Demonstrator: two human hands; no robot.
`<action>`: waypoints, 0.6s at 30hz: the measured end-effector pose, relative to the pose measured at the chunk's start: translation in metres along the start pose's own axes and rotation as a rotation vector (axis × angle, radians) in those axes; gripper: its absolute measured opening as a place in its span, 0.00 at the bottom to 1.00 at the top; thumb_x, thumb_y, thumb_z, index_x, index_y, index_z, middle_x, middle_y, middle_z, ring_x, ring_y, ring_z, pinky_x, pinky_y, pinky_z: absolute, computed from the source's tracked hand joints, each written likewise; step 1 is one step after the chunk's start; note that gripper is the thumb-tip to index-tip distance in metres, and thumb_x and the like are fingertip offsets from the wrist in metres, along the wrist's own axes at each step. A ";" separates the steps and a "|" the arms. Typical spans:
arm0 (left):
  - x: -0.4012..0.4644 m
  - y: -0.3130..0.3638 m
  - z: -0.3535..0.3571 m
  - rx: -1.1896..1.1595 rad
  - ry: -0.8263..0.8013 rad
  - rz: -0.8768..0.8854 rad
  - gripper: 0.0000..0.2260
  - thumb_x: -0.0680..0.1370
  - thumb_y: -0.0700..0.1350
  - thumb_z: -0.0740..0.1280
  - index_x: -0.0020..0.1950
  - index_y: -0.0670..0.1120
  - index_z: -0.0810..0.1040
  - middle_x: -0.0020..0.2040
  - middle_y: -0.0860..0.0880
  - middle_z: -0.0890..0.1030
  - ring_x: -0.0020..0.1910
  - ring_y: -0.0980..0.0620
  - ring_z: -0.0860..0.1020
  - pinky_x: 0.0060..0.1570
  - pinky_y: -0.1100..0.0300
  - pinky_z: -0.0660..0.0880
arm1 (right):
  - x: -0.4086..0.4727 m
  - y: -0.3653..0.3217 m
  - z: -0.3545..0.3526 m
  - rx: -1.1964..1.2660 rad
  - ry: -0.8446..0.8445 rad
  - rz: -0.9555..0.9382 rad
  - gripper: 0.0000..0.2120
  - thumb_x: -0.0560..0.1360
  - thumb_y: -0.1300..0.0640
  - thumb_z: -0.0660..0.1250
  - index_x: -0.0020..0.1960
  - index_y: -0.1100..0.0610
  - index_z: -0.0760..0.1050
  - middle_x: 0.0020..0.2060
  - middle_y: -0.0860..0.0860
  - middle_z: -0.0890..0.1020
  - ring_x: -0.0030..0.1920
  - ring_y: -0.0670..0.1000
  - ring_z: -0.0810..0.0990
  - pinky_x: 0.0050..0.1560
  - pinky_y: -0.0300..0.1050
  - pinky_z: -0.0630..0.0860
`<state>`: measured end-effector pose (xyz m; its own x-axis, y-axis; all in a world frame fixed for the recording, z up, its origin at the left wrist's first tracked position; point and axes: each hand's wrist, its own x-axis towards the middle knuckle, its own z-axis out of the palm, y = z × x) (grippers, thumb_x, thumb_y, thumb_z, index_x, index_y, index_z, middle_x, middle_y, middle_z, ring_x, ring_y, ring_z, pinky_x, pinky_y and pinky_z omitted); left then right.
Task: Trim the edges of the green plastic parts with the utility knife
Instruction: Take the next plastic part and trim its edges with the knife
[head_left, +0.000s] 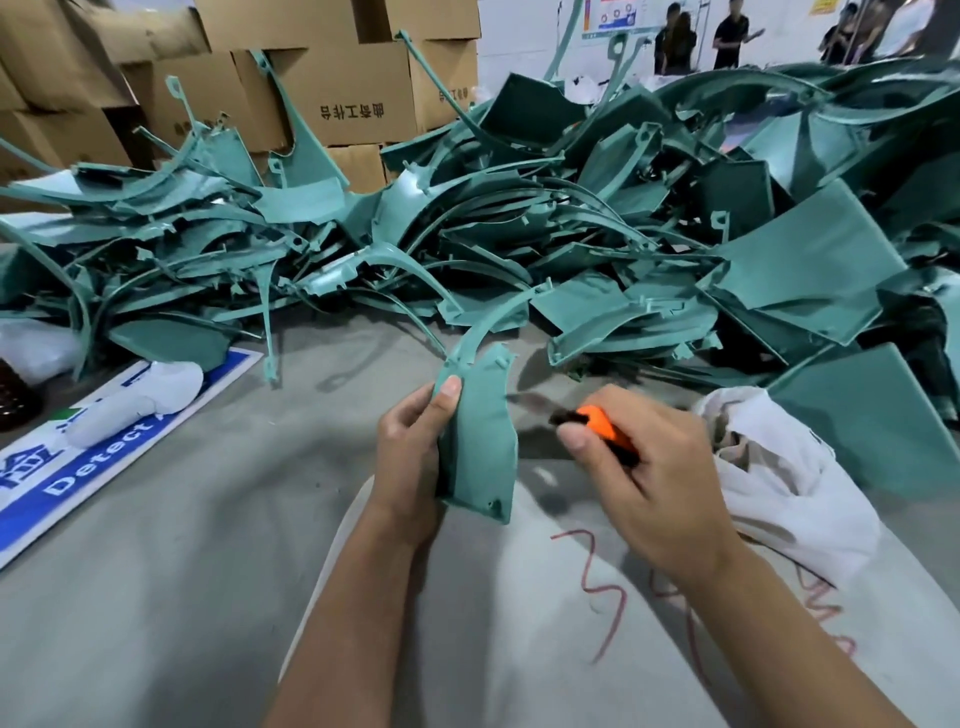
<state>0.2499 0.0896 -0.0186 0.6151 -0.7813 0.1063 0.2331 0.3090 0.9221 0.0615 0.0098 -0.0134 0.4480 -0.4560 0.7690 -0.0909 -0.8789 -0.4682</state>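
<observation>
My left hand (413, 457) grips a green plastic part (480, 441) upright, thumb pressed near its top, a thin curved arm rising from it toward the pile. My right hand (644, 467) holds an orange and black utility knife (602, 426). Its blurred blade points left toward the part's right edge, a short gap away. Behind stretches a big heap of green plastic parts (519, 234), spread across the grey table.
A blue and white sign (78, 467) lies at the left with a white glove (140, 400) on it. A white bag (789, 483) sits right of my right hand. Cardboard boxes (337, 88) stack behind the heap. Several people (727, 36) stand far back.
</observation>
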 end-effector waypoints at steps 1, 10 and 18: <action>0.001 0.001 0.001 -0.017 0.035 -0.012 0.10 0.81 0.44 0.68 0.43 0.43 0.85 0.33 0.47 0.82 0.28 0.54 0.79 0.28 0.64 0.75 | -0.001 -0.003 0.003 0.029 -0.029 -0.030 0.18 0.85 0.45 0.63 0.41 0.55 0.73 0.33 0.42 0.70 0.34 0.46 0.71 0.35 0.43 0.66; 0.007 0.005 0.001 -0.146 0.149 -0.168 0.18 0.82 0.50 0.65 0.63 0.36 0.76 0.23 0.52 0.71 0.18 0.56 0.69 0.20 0.69 0.66 | -0.003 -0.008 0.010 0.085 -0.177 -0.114 0.19 0.82 0.42 0.69 0.42 0.56 0.76 0.34 0.45 0.72 0.34 0.49 0.71 0.34 0.52 0.70; 0.004 0.005 0.003 -0.193 0.082 -0.157 0.23 0.74 0.50 0.69 0.65 0.38 0.74 0.25 0.53 0.68 0.19 0.58 0.66 0.21 0.68 0.66 | -0.004 -0.008 0.010 0.046 -0.153 -0.096 0.18 0.82 0.43 0.69 0.42 0.55 0.78 0.34 0.45 0.73 0.34 0.50 0.72 0.33 0.52 0.70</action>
<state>0.2517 0.0863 -0.0121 0.6169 -0.7839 -0.0704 0.4653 0.2911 0.8359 0.0697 0.0201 -0.0173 0.5834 -0.3404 0.7374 -0.0018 -0.9085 -0.4179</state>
